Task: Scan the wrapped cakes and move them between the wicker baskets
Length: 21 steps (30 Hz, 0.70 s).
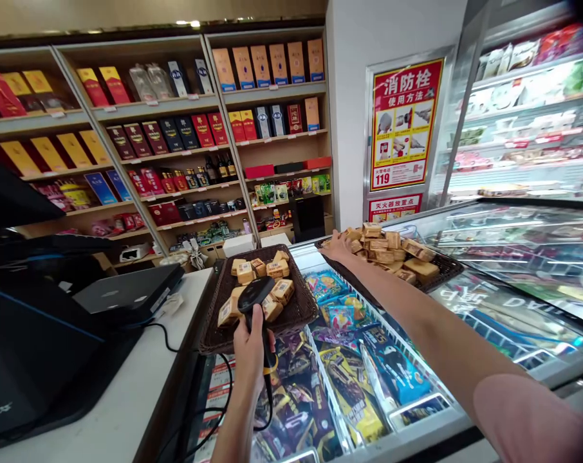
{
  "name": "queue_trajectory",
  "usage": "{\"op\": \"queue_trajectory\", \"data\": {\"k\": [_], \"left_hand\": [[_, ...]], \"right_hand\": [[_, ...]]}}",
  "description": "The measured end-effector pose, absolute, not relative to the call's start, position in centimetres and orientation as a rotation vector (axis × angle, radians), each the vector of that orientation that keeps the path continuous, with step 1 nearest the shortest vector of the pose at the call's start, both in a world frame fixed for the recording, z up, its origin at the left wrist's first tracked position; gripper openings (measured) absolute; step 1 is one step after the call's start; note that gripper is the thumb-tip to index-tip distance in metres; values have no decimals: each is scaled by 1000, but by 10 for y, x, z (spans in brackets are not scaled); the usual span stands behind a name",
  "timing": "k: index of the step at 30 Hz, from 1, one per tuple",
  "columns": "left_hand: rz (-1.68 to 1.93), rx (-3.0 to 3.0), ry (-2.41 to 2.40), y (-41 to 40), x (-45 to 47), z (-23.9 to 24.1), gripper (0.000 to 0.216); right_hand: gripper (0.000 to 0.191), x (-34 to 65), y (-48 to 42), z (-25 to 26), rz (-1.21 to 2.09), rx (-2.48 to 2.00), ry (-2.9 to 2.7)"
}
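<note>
In the head view, a square dark-brown wicker basket (pixel 298 307) rests on the glass-topped chest freezer (pixel 407 442), with tan printed blocks (pixel 282 290) scattered inside it. The left hand (pixel 253 344) is at the near side of this square basket, its fingers closed around the handle of a black handheld barcode scanner (pixel 255 297); the scanner's head is over the blocks, and its cable runs down nearer the person than the basket. To the right of the square basket, and apart from it, lies a second wicker basket (pixel 448 267), heaped with more tan blocks (pixel 383 247). The right hand (pixel 338 247) reaches to this second basket's left end, fingers bent beside the heap; whether they grip a block or the rim, I cannot tell.

Below and to the right of the square basket, bagged frozen treats show through the freezer glass, among them a yellow bag (pixel 350 392) and a blue bag (pixel 400 370). Left of the square basket is a pale counter (pixel 175 360) with a flat black device (pixel 127 289). Beyond the basket stand shelves of boxed bottles (pixel 277 64), and farther right of it hangs a red-and-yellow fire-hydrant poster (pixel 407 125).
</note>
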<state>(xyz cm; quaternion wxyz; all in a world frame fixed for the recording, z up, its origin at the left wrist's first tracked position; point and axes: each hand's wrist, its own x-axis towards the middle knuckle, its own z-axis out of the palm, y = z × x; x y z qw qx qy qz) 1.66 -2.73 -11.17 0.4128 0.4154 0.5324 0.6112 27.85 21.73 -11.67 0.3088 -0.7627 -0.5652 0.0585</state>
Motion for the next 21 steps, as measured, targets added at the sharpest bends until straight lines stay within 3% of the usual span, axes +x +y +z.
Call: {"op": "queue_trajectory", "data": {"k": [7, 13, 21], "left_hand": [[1543, 1071, 1343, -29, 19, -112, 63], [1514, 1123, 1339, -29, 22, -114, 61], [1459, 1190, 1230, -34, 31, -112, 60]], "right_hand": [[67, 292, 234, -118, 94, -2048, -1359], [76, 296, 190, -111, -125, -1597, -1535], [72, 269, 73, -131, -4, -1146, -1779]]}}
